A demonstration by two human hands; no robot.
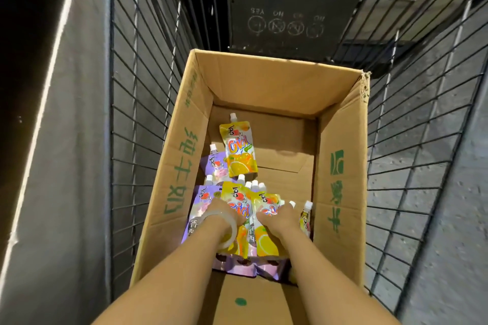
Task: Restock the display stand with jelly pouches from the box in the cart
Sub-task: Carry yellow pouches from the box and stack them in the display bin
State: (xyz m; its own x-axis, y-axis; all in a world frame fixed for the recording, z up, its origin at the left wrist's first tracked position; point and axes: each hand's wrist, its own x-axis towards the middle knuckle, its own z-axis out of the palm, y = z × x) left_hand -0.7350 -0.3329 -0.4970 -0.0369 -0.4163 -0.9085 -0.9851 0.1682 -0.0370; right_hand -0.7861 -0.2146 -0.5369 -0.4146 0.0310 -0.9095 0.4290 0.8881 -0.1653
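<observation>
An open cardboard box stands in a wire cart. At its near end lies a bunch of jelly pouches, yellow and purple, with white caps pointing away from me. My left hand, with a clear bangle on the wrist, grips the left part of the bunch from above. Beside it, my right hand grips the right part, and its fingertips are hidden among the pouches. Farther in lie a loose yellow pouch and a purple pouch. The display stand is out of view.
One more pouch leans against the box's right wall. The box's far half shows bare cardboard floor. The cart's folded child seat panel is at the far end. A grey wall runs along the left.
</observation>
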